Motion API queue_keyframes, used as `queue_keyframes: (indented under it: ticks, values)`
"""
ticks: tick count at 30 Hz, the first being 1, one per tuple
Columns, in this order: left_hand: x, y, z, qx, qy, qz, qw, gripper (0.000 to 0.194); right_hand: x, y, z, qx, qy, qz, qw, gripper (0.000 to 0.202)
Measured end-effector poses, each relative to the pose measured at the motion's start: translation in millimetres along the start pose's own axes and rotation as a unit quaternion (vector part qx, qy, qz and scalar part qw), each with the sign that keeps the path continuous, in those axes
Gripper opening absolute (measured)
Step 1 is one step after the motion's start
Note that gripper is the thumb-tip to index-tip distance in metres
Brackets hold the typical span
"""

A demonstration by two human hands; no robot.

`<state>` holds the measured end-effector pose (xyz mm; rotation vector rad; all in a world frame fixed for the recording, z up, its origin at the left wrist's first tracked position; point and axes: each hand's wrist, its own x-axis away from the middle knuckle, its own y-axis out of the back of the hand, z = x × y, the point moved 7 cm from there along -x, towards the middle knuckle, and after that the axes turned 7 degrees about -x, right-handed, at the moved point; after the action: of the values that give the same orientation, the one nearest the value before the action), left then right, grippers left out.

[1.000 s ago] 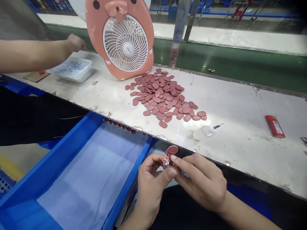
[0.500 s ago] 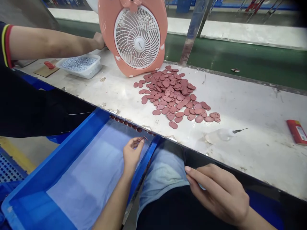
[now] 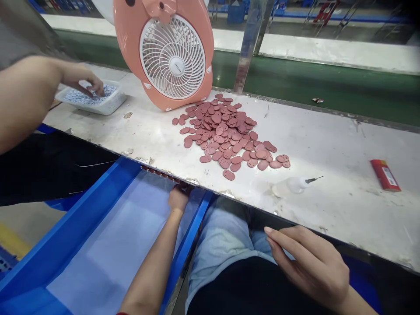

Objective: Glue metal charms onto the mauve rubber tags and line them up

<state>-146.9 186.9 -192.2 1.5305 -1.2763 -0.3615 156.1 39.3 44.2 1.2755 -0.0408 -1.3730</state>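
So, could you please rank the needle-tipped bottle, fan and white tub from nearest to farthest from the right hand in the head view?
1. Needle-tipped bottle: almost straight ahead.
2. Fan: farther back, leftward.
3. White tub: far left.

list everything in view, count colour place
Bench: 1, white, across the middle
Fan: 1, coral and white, on bench
Oval pieces: many, dull red, before fan
Needle-tipped bottle: 1, whitish, right of pieces
Small pack: 1, red, bench right
Tub: 1, whitish, left of fan
Bits: uncountable, blue and white, in tub
Crate: 1, blue, below bench edge
Sheet: 1, pale blue, lining crate
Post: 1, grey, bench's back edge
Strip: 1, green, beyond bench
Co-worker's hand: 1, at tub
Jeans: 1 pair, light blue, lap
Left hand: 1, at crate's far end
Right hand: 1, lower right
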Motion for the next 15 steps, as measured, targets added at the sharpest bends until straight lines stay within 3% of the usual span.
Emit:
queue_keyframes:
  ticks: [10, 13, 15]
  values:
    - [-8, -1.9, -3, -0.017, -0.003, -0.022, 1.0, 0.043, 1, 6, -6, 0.016, 0.008, 0.006, 1.0, 0.041]
    - [3, 15.2, -3, 0.0, -0.019, -0.07, 0.997, 0.041, 6, 16, -15, 0.026, -0.014, -0.019, 0.999, 0.042]
    - [21, 36.3, -5, 0.022, -0.042, -0.136, 0.99, 0.036, 14, 25, -30, 0.029, -0.059, -0.062, 0.996, 0.039]
